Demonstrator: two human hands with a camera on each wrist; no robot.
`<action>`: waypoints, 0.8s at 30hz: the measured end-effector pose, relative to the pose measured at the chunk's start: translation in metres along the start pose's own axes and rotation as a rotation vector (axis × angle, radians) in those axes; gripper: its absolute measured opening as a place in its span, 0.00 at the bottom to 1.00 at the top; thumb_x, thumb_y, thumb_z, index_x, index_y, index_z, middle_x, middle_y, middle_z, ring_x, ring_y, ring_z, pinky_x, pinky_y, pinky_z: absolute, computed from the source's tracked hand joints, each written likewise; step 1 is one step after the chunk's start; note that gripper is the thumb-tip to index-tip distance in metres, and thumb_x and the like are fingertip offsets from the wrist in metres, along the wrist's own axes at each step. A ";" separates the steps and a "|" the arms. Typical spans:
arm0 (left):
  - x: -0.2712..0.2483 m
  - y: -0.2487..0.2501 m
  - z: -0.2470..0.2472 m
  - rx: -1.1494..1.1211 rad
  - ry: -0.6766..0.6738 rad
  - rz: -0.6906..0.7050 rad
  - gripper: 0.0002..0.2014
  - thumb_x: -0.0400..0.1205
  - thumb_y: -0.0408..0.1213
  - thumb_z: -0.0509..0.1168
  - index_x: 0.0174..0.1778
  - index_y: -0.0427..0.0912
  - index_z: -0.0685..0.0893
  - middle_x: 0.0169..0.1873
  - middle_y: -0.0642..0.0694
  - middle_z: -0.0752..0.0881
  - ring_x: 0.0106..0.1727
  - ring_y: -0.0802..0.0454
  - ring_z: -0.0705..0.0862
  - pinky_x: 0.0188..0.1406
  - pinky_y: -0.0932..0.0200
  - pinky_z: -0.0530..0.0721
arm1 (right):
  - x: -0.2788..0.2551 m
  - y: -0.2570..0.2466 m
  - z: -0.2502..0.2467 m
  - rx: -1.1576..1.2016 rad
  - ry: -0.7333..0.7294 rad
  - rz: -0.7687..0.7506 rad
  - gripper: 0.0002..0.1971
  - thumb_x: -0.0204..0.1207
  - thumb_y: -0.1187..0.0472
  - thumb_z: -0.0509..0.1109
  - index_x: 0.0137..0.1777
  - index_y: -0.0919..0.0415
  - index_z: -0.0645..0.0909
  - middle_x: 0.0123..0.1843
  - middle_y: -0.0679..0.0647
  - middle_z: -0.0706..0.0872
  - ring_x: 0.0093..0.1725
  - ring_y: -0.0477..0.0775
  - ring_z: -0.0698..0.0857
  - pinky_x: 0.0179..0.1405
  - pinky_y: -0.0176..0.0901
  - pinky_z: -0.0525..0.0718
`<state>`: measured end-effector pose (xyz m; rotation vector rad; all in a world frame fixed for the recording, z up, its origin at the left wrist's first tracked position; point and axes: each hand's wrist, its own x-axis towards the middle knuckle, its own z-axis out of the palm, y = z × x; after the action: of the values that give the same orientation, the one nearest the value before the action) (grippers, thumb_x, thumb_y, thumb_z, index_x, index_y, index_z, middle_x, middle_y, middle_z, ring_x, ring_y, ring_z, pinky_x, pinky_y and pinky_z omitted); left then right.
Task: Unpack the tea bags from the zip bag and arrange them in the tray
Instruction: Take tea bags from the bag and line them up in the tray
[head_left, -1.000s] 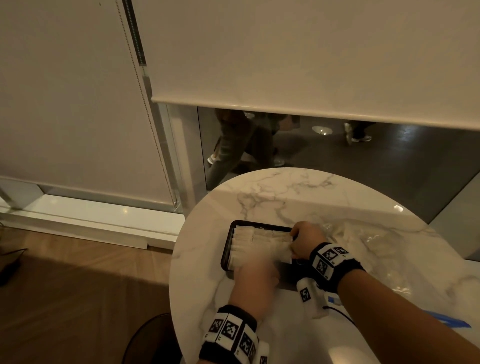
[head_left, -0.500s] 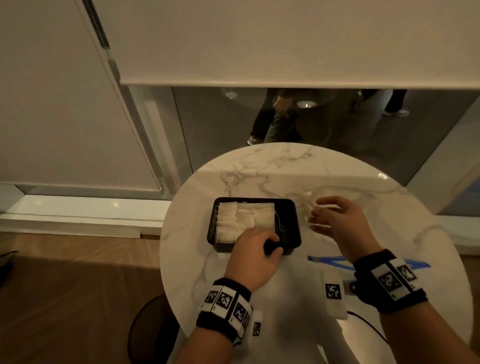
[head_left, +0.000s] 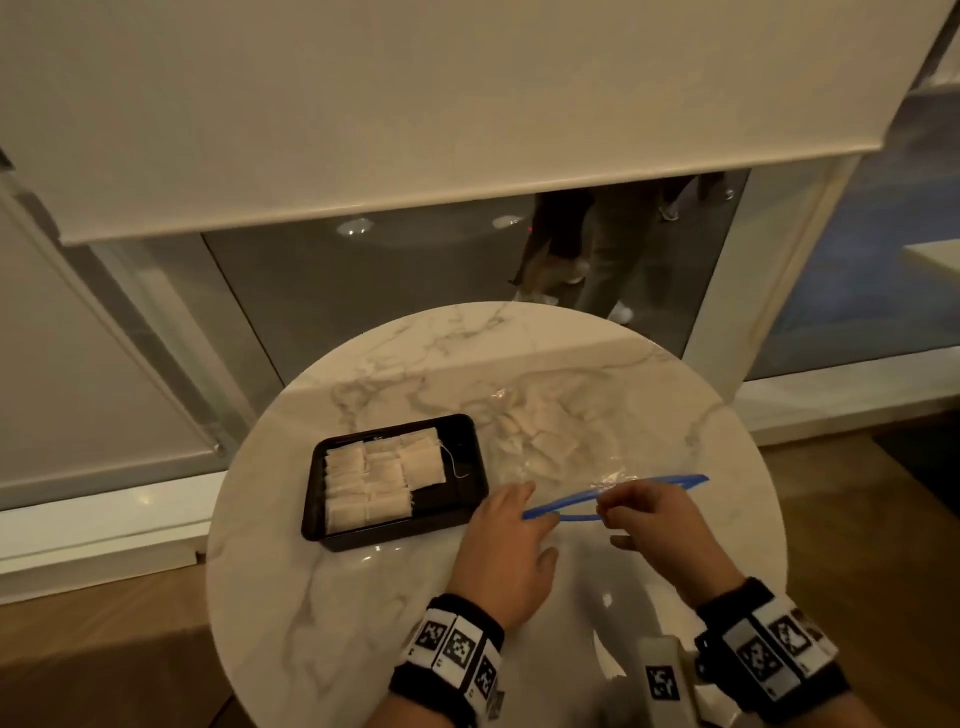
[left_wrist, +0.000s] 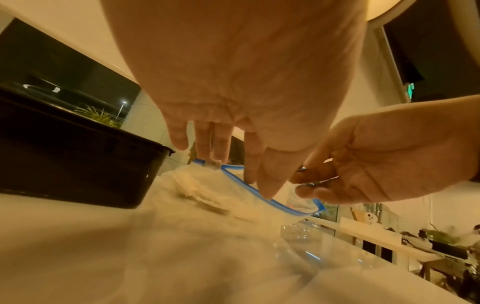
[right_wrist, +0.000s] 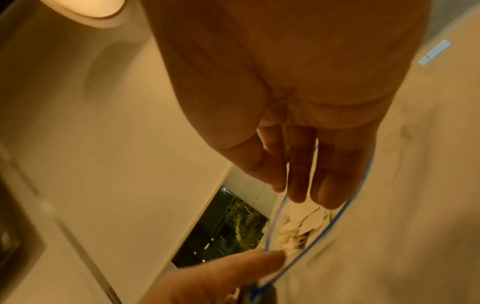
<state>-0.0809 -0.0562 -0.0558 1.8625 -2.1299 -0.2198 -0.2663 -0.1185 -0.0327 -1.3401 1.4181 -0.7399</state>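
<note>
A black tray (head_left: 396, 536) sits left of centre on the round marble table, with several white tea bags (head_left: 374, 478) laid flat in rows; its right part is bare. To its right lies the clear zip bag (head_left: 550, 447) with a blue zip strip (head_left: 649, 483) and more tea bags (right_wrist: 298, 226) inside. My right hand (head_left: 602, 506) pinches the bag's upper rim and holds the mouth apart. My left hand (head_left: 519, 512) reaches with straight fingers (left_wrist: 207, 152) onto the left end of the zip strip and holds nothing.
The table (head_left: 363, 597) is small, and its edge curves close around the tray and bag. Behind it are a glass pane and a lowered roller blind (head_left: 467, 104). People's legs (head_left: 587, 260) show through the glass. Wooden floor (head_left: 104, 649) lies to the left.
My left hand has left the tray and moved right to the bag's mouth. My right hand has taken the bag's rim and raised it. The camera has swung to the right.
</note>
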 end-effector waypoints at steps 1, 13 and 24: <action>0.002 0.000 0.000 0.015 -0.007 -0.006 0.25 0.85 0.51 0.62 0.80 0.56 0.74 0.83 0.48 0.67 0.83 0.48 0.63 0.84 0.50 0.57 | 0.001 0.004 -0.001 -0.157 0.029 -0.072 0.10 0.76 0.68 0.69 0.46 0.54 0.90 0.47 0.50 0.92 0.49 0.48 0.89 0.52 0.47 0.89; 0.028 0.017 -0.020 -0.094 0.196 -0.099 0.19 0.88 0.37 0.60 0.75 0.47 0.80 0.64 0.49 0.87 0.62 0.50 0.86 0.59 0.53 0.86 | 0.008 0.015 0.015 -0.932 -0.038 -0.295 0.15 0.85 0.53 0.54 0.49 0.49 0.83 0.43 0.48 0.90 0.44 0.53 0.87 0.47 0.47 0.78; 0.021 0.029 -0.014 -0.161 0.237 -0.144 0.19 0.85 0.32 0.62 0.70 0.52 0.84 0.59 0.53 0.89 0.57 0.56 0.87 0.56 0.61 0.86 | 0.072 -0.014 0.032 -1.009 -0.182 -0.056 0.12 0.82 0.56 0.62 0.60 0.57 0.82 0.57 0.54 0.86 0.57 0.55 0.86 0.49 0.43 0.82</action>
<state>-0.1057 -0.0714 -0.0308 1.8486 -1.7715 -0.1856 -0.2229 -0.1843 -0.0481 -2.1329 1.6669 0.1424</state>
